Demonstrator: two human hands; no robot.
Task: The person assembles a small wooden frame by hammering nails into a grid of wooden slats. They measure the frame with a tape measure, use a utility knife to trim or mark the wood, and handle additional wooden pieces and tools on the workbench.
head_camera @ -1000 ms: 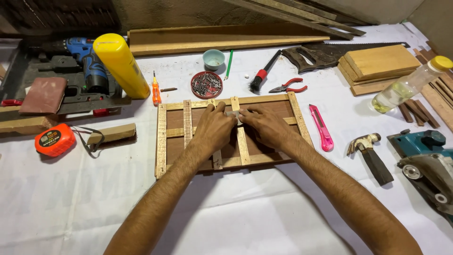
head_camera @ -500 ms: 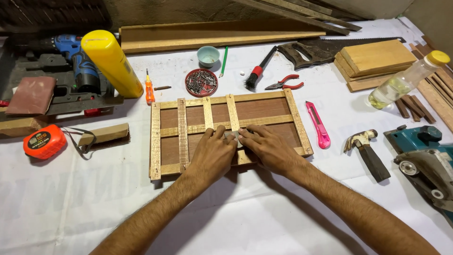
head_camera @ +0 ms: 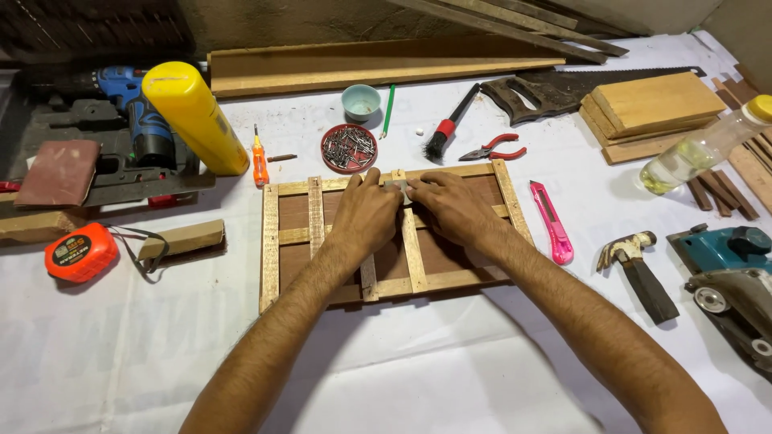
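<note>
Two hands: laid on frame (head_camera: 386,233), fingertips meeting at small grey piece (head_camera: 396,186) near top rail.
Left hand (head_camera: 366,213): palm down on frame, fingers pinching grey piece.
Right hand (head_camera: 452,207): palm down, fingers pressed to same piece.
Frame: flat on white sheet, centre.
Above frame: nail dish (head_camera: 349,148), screwdriver (head_camera: 260,161).
Right of frame: pink knife (head_camera: 552,232), hammer (head_camera: 641,270).

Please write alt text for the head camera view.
Both hands, left hand and right hand, pinch a small grey piece at the top of a wooden lattice frame on a white table, with tools around.
</note>
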